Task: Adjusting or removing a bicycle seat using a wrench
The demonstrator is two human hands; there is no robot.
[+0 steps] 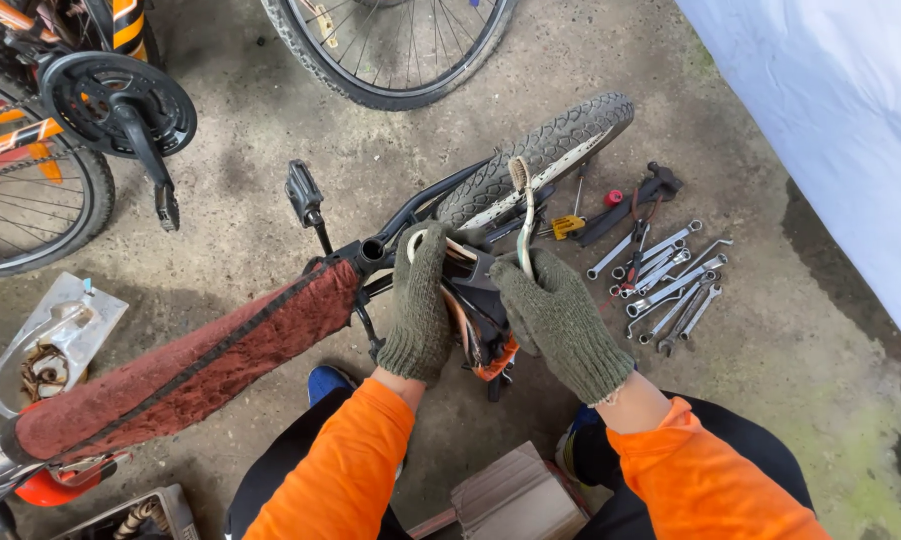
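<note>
Gloved left hand [420, 300] is clenching the stiff bicycle frame [370, 255] while right hand [555, 310] is grasping a light toothbrush [523, 215], best held at its slim handle.

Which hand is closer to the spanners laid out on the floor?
Right. The right hand, gloved and gripping a toothbrush, sits just left of the spanners. The left hand is farther off, on the bike frame beyond the right hand.

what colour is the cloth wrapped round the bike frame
Dark red fuzzy cloth wrap with a black seam along it, seen best in the head view.
</note>
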